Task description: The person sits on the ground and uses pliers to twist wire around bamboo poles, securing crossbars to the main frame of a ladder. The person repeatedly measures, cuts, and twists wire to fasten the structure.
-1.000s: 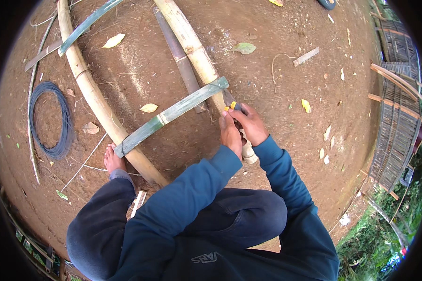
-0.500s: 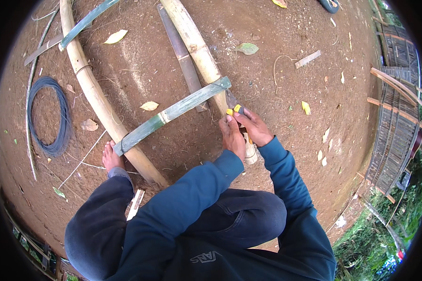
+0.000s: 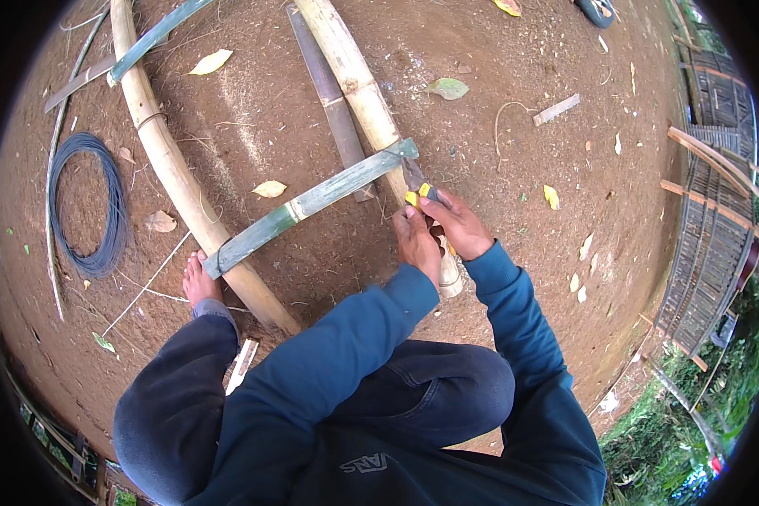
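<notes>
While both hands crowd in at the right-hand bamboo pole [image 3: 354, 83], here are the pliers [image 3: 414, 176], dark metal nose pointing up and away, right by the near green slat [image 3: 327, 196] where its right end crosses that pole. On the left handle it's the left hand [image 3: 419, 246], fingers curled in, thumb up near the yellow collar; on the other handle, the right hand [image 3: 465, 228], thumb and fingers folded around the grip. So that's one pair of pliers, pinched from both sides, the two hands almost meeting. A dark binding [image 3: 391, 153] wraps the slat right there, but whether the pliers' tips bite on it, I cannot tell. Follow the slat down and leftward: it spans the gap and lies over the left-hand bamboo pole [image 3: 170, 164], with the bare left foot [image 3: 201, 280] planted just beside that end. Farther up, a second green slat [image 3: 160, 38] crosses the same left-hand pole. Between the poles, flat on the brown soil, there's a dark bamboo strip [image 3: 329, 99] and a yellow leaf [image 3: 269, 189], and out to the left, a loose coil of dark wire [image 3: 99, 266].
</notes>
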`<state>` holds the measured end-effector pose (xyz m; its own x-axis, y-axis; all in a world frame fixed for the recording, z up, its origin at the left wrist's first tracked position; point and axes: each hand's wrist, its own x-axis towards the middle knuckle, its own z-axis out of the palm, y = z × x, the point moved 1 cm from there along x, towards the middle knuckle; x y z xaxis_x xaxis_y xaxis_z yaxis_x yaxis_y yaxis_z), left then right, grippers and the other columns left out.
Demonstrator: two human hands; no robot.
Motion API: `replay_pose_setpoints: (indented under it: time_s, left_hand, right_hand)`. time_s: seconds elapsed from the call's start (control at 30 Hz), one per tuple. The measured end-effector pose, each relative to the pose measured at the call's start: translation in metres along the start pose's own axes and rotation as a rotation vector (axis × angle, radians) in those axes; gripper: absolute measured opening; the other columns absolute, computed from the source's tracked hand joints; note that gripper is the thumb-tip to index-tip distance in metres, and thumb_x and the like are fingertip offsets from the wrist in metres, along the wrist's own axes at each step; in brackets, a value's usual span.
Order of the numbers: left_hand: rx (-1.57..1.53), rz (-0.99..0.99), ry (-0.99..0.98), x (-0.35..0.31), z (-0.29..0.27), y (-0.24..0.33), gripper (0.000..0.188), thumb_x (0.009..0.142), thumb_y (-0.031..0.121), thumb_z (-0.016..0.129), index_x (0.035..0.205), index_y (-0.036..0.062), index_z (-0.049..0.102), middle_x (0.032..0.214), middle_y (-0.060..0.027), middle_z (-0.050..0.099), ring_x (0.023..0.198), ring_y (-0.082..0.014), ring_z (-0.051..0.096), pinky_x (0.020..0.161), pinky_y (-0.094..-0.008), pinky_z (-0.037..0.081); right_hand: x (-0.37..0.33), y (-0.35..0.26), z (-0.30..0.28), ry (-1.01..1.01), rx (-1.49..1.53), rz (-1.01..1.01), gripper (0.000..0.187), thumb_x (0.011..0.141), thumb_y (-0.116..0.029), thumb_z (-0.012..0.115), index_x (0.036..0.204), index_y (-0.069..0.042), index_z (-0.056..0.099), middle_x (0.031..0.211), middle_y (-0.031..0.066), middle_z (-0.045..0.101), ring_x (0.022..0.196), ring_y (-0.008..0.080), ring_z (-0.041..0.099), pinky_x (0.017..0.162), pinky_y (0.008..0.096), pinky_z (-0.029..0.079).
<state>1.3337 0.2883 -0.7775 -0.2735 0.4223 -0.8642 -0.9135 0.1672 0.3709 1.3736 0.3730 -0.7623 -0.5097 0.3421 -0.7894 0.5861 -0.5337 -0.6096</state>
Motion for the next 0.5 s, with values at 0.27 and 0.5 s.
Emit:
replay_pose_setpoints:
  time_s: [0.27,0.5]
  left_hand:
    - [0.077,0.091,0.026,0.001,-0.002,-0.013,0.033,0.102,0.041,0.029,0.115,0.0133,0.04,0.091,-0.0012,0.052,0.066,-0.0073,0.042,0.056,-0.0252,0.037]
    - [0.14,0.09,0.076,0.005,-0.003,-0.016,0.032,0.102,0.041,0.029,0.115,0.0137,0.04,0.092,-0.0008,0.053,0.067,-0.0072,0.042,0.056,-0.0254,0.037]
  right_hand:
    - [-0.001,0.014,-0.003,0.039,0.073,-0.075,0.036,0.094,-0.031,0.055,0.116,-0.003,0.055,0.095,0.0023,0.059,0.083,0.0089,0.052,0.071,0.0249,0.044]
    - [-0.005,0.008,0.001,0.069,0.208,0.011,0.034,0.092,-0.03,0.057,0.114,-0.004,0.057,0.096,0.0025,0.06,0.086,0.0103,0.055,0.074,0.0254,0.044]
